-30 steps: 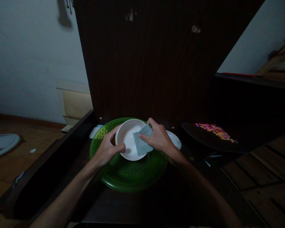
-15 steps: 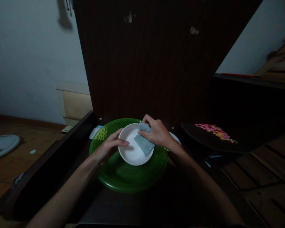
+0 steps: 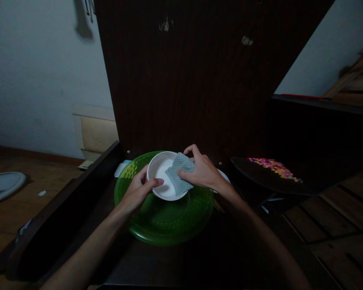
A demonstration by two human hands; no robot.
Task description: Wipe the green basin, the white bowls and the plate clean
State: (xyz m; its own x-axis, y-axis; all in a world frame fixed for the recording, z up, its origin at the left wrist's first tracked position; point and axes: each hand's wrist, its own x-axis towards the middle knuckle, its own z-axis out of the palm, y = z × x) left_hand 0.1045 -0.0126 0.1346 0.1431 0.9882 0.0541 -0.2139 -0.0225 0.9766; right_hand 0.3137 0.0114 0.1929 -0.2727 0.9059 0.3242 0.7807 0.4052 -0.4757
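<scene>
A white bowl point(image 3: 161, 171) is tilted above a round green basin point(image 3: 169, 229). My left hand point(image 3: 140, 187) grips the bowl's left side, with the thumb over the rim and inside. A grey-blue textured cloth point(image 3: 181, 171) lies over the bowl's right rim and reaches down inside it. My right hand point(image 3: 201, 169) pinches the cloth at its right edge, thumb in front and a bent index finger behind. The fingers under the bowl are hidden.
A white dish point(image 3: 224, 176) and thin sticks point(image 3: 219, 206) sit right of the basin. Tall dark board point(image 3: 184, 88) behind; pink and yellow pieces point(image 3: 274, 167) on a dark surface at right. A raised dark side panel point(image 3: 69, 205) and an oval white tray point(image 3: 6, 187) at left.
The bowl has shifted slightly left and up and tilted more. The cloth has moved up and spread across the right rim. My right hand has opened out a little while still holding it.
</scene>
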